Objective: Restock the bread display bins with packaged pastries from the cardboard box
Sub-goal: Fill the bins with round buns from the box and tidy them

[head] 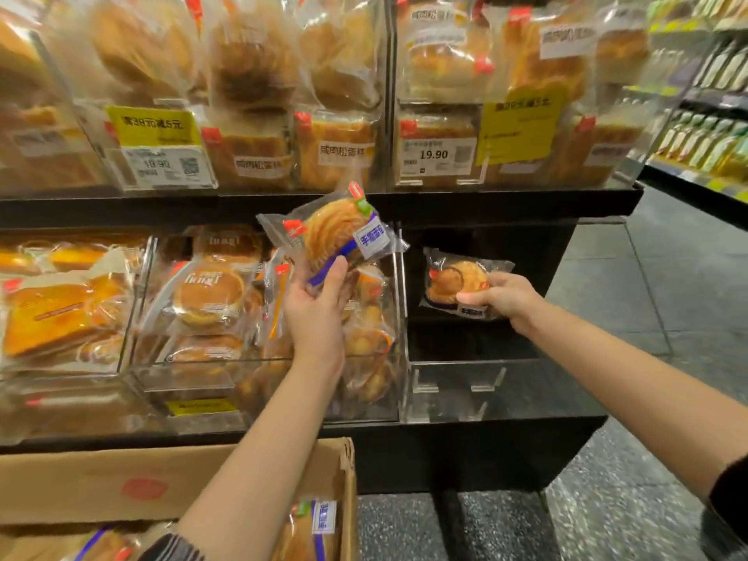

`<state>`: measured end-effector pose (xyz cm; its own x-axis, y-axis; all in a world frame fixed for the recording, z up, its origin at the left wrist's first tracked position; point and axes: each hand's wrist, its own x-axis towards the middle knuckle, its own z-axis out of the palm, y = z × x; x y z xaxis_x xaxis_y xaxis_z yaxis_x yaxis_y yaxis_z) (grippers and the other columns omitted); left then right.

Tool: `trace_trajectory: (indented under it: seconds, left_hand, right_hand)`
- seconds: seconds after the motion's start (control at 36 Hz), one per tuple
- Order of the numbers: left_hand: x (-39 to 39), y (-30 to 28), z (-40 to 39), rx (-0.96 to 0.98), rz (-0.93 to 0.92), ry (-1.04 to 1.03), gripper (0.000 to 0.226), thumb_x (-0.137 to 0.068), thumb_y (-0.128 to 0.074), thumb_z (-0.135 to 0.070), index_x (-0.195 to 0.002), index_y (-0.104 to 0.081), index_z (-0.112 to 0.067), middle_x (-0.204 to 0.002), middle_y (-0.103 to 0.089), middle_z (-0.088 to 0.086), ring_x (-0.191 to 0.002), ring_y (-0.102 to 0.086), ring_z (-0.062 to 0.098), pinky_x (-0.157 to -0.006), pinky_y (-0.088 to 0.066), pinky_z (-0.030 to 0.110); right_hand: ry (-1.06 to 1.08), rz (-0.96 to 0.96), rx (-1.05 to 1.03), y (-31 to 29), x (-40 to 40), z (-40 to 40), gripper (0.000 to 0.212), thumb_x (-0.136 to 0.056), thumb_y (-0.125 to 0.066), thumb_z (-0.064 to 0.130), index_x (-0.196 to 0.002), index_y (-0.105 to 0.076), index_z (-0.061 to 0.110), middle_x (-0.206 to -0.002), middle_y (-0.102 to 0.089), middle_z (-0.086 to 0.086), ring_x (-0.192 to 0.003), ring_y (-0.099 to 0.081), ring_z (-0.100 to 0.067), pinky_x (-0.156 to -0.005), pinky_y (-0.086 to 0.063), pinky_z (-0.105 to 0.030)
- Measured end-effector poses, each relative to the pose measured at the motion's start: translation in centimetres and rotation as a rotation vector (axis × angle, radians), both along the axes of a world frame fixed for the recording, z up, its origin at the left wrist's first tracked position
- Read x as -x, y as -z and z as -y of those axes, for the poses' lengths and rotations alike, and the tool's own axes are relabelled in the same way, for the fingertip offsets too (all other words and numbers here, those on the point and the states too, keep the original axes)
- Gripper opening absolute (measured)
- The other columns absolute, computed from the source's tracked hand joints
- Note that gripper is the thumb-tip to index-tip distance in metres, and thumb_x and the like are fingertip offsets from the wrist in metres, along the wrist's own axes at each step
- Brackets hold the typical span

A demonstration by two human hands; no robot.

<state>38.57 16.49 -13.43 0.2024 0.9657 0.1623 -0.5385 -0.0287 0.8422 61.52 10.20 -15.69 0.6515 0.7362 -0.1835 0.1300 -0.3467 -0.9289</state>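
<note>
Bottom left: brown corrugated cardboard box (101,479), open, with clear-wrapped pastries (307,532) inside showing blue-and-white labels. Above, on the lower shelf: clear plastic bins; far-left bin (137,285) packed with glossy orange-brown loaves, next bin (194,374) holding round flat buns in crinkled film.

Centre: left hand (319,301) raised in front of that second bin, thumb over the front and fingers curled behind the lower end of a packaged pastry (332,232). Round, ridged golden bread in shiny transparent wrap; long axis tilted from lower left up to upper right, red tag and green sticker at the upper end, purple-blue label band facing the camera. Pastry standing above the hand, held up against the black shelf edge, not inside any bin.

Right: clear-walled bin (465,378) over a black shelf base. Right hand (502,297) pinching a second packaged pastry (453,281) by its right edge, fingers wrapped over the film. Pack lying roughly horizontal, long axis left to right, extending leftward from the hand, above that bin's interior, near its back.

Far right: blurred bottles (712,127) on another shelf.
</note>
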Motion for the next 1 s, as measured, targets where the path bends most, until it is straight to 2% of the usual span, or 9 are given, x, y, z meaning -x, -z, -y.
trace_trajectory:
  seconds: [0.11, 0.22, 0.31, 0.36, 0.58, 0.78, 0.86, 0.94, 1.0]
  left_hand:
    - [-0.1, 1.0, 0.1, -0.064, -0.081, 0.015, 0.043, -0.092, -0.056, -0.012, -0.134, -0.046, -0.016, -0.117, -0.066, 0.002, -0.104, -0.066, 0.009, -0.079, -0.052, 0.019]
    - [-0.3, 1.2, -0.2, -0.09, -0.174, -0.004, 0.048, -0.092, -0.056, -0.017, -0.138, -0.045, -0.012, -0.118, -0.066, 0.003, -0.102, -0.066, 0.007, -0.078, -0.053, 0.017]
    - [-0.4, 1.2, -0.1, -0.142, -0.265, -0.001, 0.045, -0.093, -0.056, -0.019, -0.137, -0.046, -0.013, -0.118, -0.066, 0.002, -0.104, -0.065, 0.008, -0.085, -0.054, 0.02]
    - [-0.5, 1.3, -0.1, -0.153, -0.303, 0.005, 0.043, -0.093, -0.057, -0.019, -0.135, -0.047, -0.013, -0.12, -0.065, 0.003, -0.106, -0.064, 0.01, -0.091, -0.052, 0.023]
    - [-0.7, 1.8, -0.5, -0.195, -0.425, 0.015, 0.031, -0.089, -0.061, -0.03, -0.119, -0.053, -0.027, -0.116, -0.066, -0.002, -0.11, -0.063, 0.014, -0.1, -0.048, 0.042]
    - [-1.1, 2.0, 0.0, -0.26, -0.527, -0.007, 0.029, -0.092, -0.058, -0.029, -0.12, -0.052, -0.023, -0.102, -0.062, -0.019, -0.089, -0.059, -0.016, -0.078, -0.047, 0.004]
    - [-1.0, 1.8, 0.1, -0.258, -0.557, -0.011, 0.029, -0.091, -0.058, -0.032, -0.119, -0.052, -0.025, -0.105, -0.063, -0.016, -0.097, -0.061, -0.006, -0.08, -0.049, 0.011]
    - [-1.0, 1.9, 0.1, -0.268, -0.599, -0.014, 0.039, -0.09, -0.059, -0.037, -0.124, -0.054, -0.02, -0.112, -0.064, -0.01, -0.104, -0.06, 0.002, -0.087, -0.05, 0.019]
    - [-1.1, 1.9, 0.2, -0.264, -0.607, -0.011, 0.049, -0.088, -0.06, -0.041, -0.13, -0.053, -0.016, -0.116, -0.065, -0.006, -0.106, -0.062, 0.006, -0.091, -0.052, 0.025]
  right_hand:
    - [0.027, -0.018, 0.094, 0.0, -0.3, -1.5, 0.058, -0.069, -0.081, 0.005, -0.121, -0.055, 0.003, -0.112, -0.06, -0.008, -0.111, -0.055, -0.026, -0.084, -0.045, -0.035]
    - [-0.002, -0.068, 0.211, -0.3, 0.5, -4.3, 0.038, -0.069, -0.08, -0.001, -0.097, -0.055, 0.003, -0.103, -0.062, -0.017, -0.1, -0.06, -0.033, -0.091, -0.051, -0.046]
    - [-0.125, -0.02, 0.422, 0.4, 1.0, -6.3, 0.048, -0.068, -0.08, 0.004, -0.109, -0.056, -0.001, -0.126, -0.055, -0.025, -0.124, -0.051, -0.04, -0.104, -0.042, -0.05]
    - [-0.214, 0.066, 0.504, 1.5, 1.1, -6.8, 0.056, -0.083, -0.071, 0.008, -0.132, -0.048, -0.003, -0.141, -0.046, -0.024, -0.131, -0.043, -0.04, -0.109, -0.036, -0.049]
    - [-0.212, 0.306, 0.488, 2.8, 1.3, -6.5, 0.05, -0.076, -0.077, 0.015, -0.12, -0.06, -0.002, -0.128, -0.057, -0.021, -0.122, -0.052, -0.035, -0.102, -0.044, -0.039]
    - [-0.296, 0.313, 0.691, -2.3, 2.1, -4.0, 0.058, -0.089, -0.067, 0.02, -0.139, -0.043, 0.002, -0.134, -0.05, -0.018, -0.118, -0.054, -0.032, -0.099, -0.047, -0.037]
    - [-0.314, 0.234, 0.45, -4.4, 2.2, -2.4, 0.03, -0.095, -0.053, 0.008, -0.124, -0.058, 0.006, -0.113, -0.066, -0.016, -0.095, -0.065, -0.023, -0.081, -0.054, -0.035]
    - [-0.367, -0.077, -0.068, -6.1, 3.0, 0.0, 0.038, -0.093, -0.048, 0.003, -0.129, -0.055, 0.012, -0.113, -0.068, -0.011, -0.104, -0.066, -0.02, -0.09, -0.054, -0.039]
    - [-0.481, -0.215, -0.221, -6.9, 3.6, 1.4, 0.049, -0.086, -0.061, 0.016, -0.133, -0.05, 0.019, -0.117, -0.068, -0.009, -0.11, -0.064, -0.019, -0.092, -0.052, -0.039]
